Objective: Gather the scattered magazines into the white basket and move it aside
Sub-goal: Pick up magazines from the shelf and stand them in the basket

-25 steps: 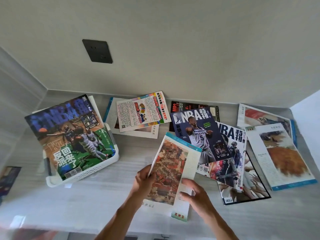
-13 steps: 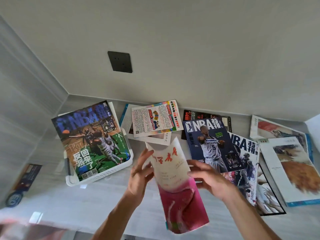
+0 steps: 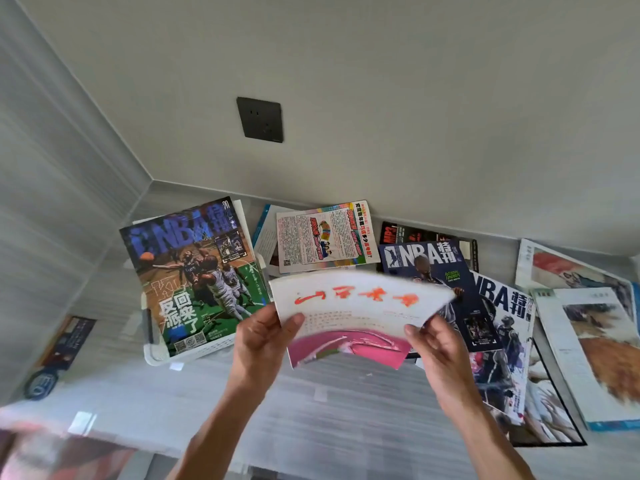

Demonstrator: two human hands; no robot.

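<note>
Both hands hold a white and pink magazine (image 3: pixel 356 313) with red characters, lifted off the table and turned sideways. My left hand (image 3: pixel 263 344) grips its left edge, my right hand (image 3: pixel 438 348) its right edge. To the left stands the white basket (image 3: pixel 194 351), with a blue and green NBA magazine (image 3: pixel 194 275) lying on top and overhanging its rim. Behind the held magazine lie a colourful leaflet magazine (image 3: pixel 325 237), a dark blue NBA magazine (image 3: pixel 433 261) and a white NBA magazine (image 3: pixel 502 341). Two pale art magazines (image 3: pixel 588 341) lie at the right.
A grey wall with a dark socket plate (image 3: pixel 259 119) rises behind the table. A side wall closes off the left, right beside the basket. A dark magazine (image 3: pixel 426 233) lies under the NBA ones, and a dark booklet (image 3: pixel 59 355) sits far left near the front edge.
The held magazine has been lifted from the table, flipped to its white and pink side, and turned from upright to sideways while moving left. The view has shifted left.
</note>
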